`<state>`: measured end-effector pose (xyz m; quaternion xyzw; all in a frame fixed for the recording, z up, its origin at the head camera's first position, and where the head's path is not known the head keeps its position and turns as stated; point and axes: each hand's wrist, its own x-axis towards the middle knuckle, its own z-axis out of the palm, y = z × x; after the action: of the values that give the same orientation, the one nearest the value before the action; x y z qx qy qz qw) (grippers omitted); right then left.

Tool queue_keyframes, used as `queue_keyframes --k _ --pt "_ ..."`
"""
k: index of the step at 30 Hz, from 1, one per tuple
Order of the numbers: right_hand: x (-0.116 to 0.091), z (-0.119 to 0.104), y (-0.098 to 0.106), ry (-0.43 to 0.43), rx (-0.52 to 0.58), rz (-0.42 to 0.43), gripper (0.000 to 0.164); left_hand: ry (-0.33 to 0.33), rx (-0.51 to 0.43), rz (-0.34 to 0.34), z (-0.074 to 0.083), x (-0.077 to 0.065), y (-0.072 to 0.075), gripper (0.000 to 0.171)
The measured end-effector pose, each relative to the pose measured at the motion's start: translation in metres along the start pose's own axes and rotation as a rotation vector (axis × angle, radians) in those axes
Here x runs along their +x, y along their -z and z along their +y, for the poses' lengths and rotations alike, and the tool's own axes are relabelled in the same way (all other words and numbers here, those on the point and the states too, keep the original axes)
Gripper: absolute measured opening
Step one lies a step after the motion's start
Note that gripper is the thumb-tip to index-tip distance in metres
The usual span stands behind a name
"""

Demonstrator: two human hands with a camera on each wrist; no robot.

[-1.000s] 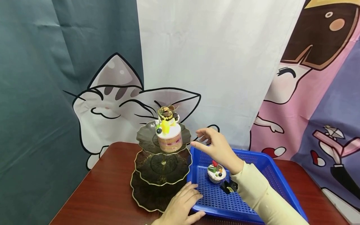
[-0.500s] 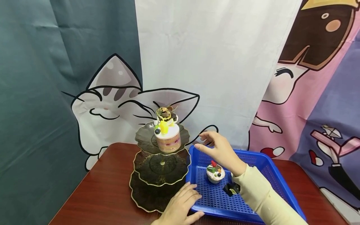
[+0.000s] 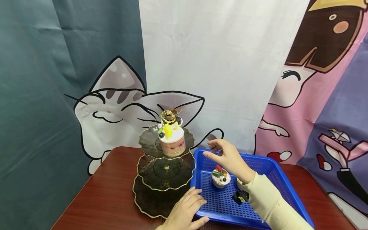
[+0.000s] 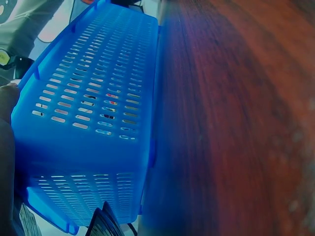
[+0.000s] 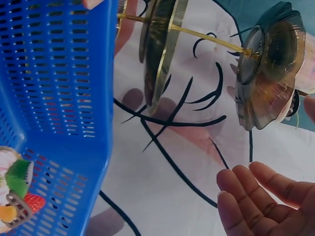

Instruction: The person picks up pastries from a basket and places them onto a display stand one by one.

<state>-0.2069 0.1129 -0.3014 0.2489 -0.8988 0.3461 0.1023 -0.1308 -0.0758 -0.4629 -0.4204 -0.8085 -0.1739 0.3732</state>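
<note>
My left hand (image 3: 186, 209) rests on the near left corner of a blue plastic basket (image 3: 230, 218), fingers laid over the rim. Above the basket's left part hovers my right hand (image 3: 228, 156), fingers loosely bent and holding nothing, also seen in the right wrist view. Below it in the basket stands a cupcake (image 3: 220, 178) topped with a strawberry, a green piece and other fruit. My right wrist mostly hides another pale item (image 3: 239, 183) there. On the top tier of a dark, gold-edged stand (image 3: 166, 182) sit a layered cake cup (image 3: 173, 145) and a chocolate-topped cupcake (image 3: 170, 117).
The tiered stand is close against the basket's left side. Its middle and bottom tiers have scalloped edges. Both stand and basket are on a red-brown wooden table (image 3: 95, 191). A cartoon-printed curtain (image 3: 224, 64) hangs behind. A small black device (image 3: 241, 197) sits at my right wrist.
My right hand has drawn away from the stand, moving slightly right and down over the basket. The left hand stays on the corner, and the cakes stay where they were.
</note>
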Motion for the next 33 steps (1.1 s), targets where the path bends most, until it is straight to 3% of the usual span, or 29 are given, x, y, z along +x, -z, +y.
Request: queue_keyframes --k 3,12,26,33 --pt "-0.002 0.003 -0.001 -0.003 -0.001 -0.001 0.044 0.02 -0.01 -0.018 0.001 0.0 0.001 0.036" --pt "-0.007 0.012 -0.003 -0.02 -0.011 -0.016 0.046 -0.017 0.01 0.016 -0.001 0.0 -0.001 0.034" --pt "-0.013 0.031 -0.008 -0.034 -0.02 -0.046 0.046 0.01 -0.011 -0.012 0.0 -0.001 0.0 0.035" --pt "-0.016 0.038 -0.009 -0.036 0.01 -0.073 0.044 -0.011 -0.005 0.005 -0.001 0.0 0.0 0.034"
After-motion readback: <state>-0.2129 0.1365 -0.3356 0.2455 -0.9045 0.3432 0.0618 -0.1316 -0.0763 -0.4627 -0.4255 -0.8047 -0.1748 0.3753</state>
